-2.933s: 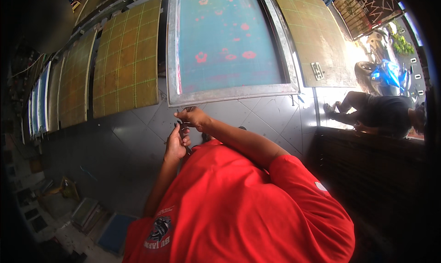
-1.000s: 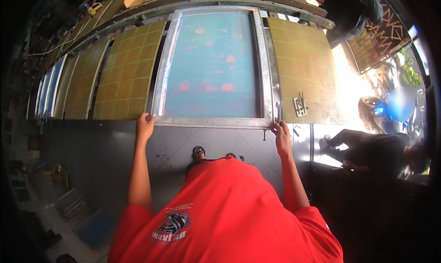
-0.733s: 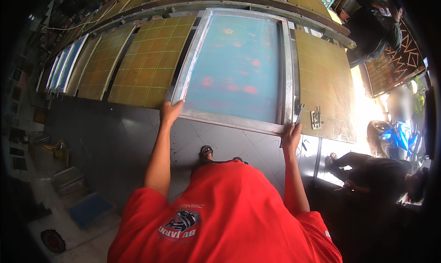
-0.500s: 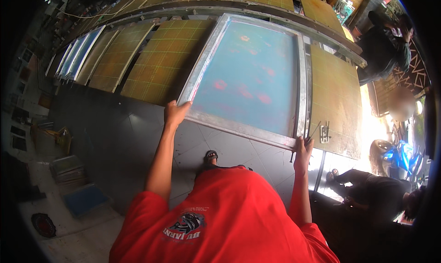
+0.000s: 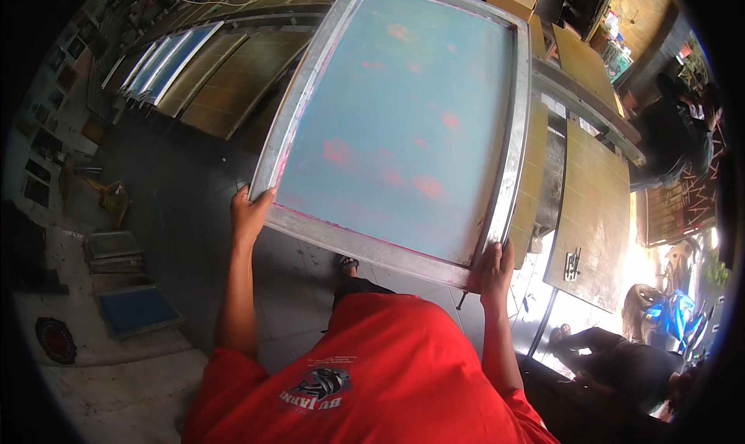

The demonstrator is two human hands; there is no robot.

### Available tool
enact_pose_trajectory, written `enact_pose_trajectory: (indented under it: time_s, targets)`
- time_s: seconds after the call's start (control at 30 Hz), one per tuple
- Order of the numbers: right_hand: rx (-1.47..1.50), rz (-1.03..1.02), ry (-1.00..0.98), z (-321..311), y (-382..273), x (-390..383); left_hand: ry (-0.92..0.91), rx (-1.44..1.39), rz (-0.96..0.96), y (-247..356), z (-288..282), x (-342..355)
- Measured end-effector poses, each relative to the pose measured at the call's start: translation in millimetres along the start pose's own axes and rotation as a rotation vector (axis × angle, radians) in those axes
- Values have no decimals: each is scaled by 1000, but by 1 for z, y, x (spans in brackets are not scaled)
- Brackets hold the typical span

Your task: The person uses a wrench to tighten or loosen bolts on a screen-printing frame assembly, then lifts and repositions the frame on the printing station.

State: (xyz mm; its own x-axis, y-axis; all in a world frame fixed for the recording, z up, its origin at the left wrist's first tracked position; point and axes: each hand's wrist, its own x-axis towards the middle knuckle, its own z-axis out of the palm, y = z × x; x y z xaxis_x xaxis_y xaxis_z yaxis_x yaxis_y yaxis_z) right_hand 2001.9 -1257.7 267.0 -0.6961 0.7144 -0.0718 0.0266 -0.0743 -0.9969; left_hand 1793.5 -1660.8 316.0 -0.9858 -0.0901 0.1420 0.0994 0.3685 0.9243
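A large screen printing frame, with a grey metal border and a blue-green mesh marked by pinkish-red patches, fills the middle of the view. My left hand grips its near left corner, thumb on top of the border. At the near right corner my right hand is closed round the border, its lower fingers hidden underneath. The frame is tilted and held up above the printing boards, covering part of them.
Yellowish printing boards line a long bench, with small metal tools on one. More blue screens stand at the far left. A blue screen lies low at left. A person sits at right near a blue motorcycle; another person is farther back.
Both hands have raised the screen printing frame off the bench toward me and slightly left. It looks larger, and a board beneath now shows beside its right edge.
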Motion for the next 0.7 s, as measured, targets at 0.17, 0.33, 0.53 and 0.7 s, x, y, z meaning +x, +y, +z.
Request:
enact_pose_trajectory:
  time_s: [0.17,0.33,0.53,0.7]
  targets:
    - [127,18,-155,102,-31,10,106,-721,-198,-38,-69,61]
    - [140,-67,-130,226,16,30,-196,-1299,-310,-42,-50,75]
    - [22,-109,-79,373,27,26,-16,-1111,-466,-47,-42,166]
    - [-52,-139,-109,460,17,24,281,-1054,-611,-100,-55,241]
